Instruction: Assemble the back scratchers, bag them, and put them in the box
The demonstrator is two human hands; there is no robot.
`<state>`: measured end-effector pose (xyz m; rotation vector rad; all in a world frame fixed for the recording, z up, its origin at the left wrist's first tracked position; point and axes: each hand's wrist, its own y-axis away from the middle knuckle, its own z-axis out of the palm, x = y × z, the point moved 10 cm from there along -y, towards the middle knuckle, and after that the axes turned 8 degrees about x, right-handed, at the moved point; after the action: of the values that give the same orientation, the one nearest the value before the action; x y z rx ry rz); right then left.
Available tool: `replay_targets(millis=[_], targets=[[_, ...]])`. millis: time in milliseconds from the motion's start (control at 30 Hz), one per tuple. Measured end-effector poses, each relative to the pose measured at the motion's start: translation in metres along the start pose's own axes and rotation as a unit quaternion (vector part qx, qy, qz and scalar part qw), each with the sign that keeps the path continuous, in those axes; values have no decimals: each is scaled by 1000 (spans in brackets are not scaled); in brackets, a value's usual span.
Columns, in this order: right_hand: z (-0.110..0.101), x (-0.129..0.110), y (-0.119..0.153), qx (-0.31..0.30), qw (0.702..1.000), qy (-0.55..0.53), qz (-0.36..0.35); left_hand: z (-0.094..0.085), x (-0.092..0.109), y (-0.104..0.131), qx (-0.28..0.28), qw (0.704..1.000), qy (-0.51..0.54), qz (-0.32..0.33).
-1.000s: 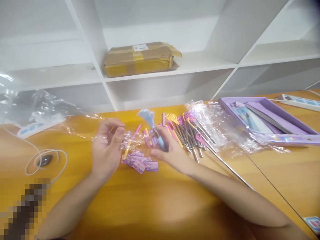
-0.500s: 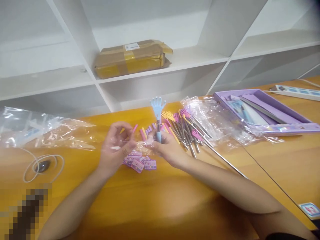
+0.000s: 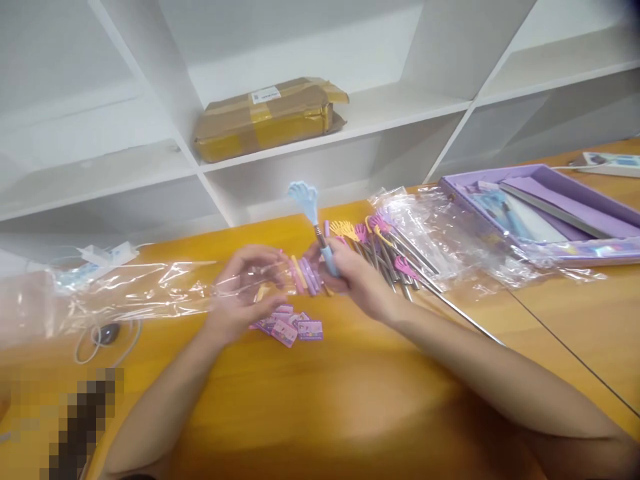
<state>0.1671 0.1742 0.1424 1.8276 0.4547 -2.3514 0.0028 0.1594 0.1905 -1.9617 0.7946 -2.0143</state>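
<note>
My right hand [image 3: 353, 273] is closed round the handle of a light-blue back scratcher [image 3: 305, 203] whose hand-shaped head points up. Opposite it, my left hand [image 3: 245, 287] has its fingers curled on a clear plastic bag [image 3: 170, 287], which stretches out leftward over the table. Between the hands lie several pink, yellow and purple sticks [image 3: 303, 275], partly seen through plastic. Just below them is a small pile of pink and purple printed cards [image 3: 310, 330]. More back scratchers [image 3: 387, 250] with yellow, pink and purple heads lie bunched beyond my right hand.
Crinkled clear bags [image 3: 425, 230] lie beside a purple box [image 3: 565, 177] at the right. On the shelf behind sits a taped brown parcel [image 3: 270, 117]. A dark mouse [image 3: 107, 333] with its cable and a power strip [image 3: 610, 162] are on the table [image 3: 320, 413].
The clear bag has come rightward over the mouse cable with my left hand. In my right hand the blue back scratcher has tilted to the left. The camera view has shifted slightly.
</note>
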Motion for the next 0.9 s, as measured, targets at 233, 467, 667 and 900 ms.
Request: replay_targets(millis=[233, 467, 667, 900], targets=[[-26, -58, 1, 5, 915, 326, -238, -27, 21, -11, 64, 998, -19, 21], [-30, -64, 0, 70, 858, 427, -277, -36, 24, -14, 55, 998, 31, 26], [-20, -71, 8, 75, 832, 455, -307, -35, 24, -12, 76, 997, -18, 14], [-18, -72, 10, 78, 816, 469, -329, -23, 22, -11, 37, 998, 44, 17]])
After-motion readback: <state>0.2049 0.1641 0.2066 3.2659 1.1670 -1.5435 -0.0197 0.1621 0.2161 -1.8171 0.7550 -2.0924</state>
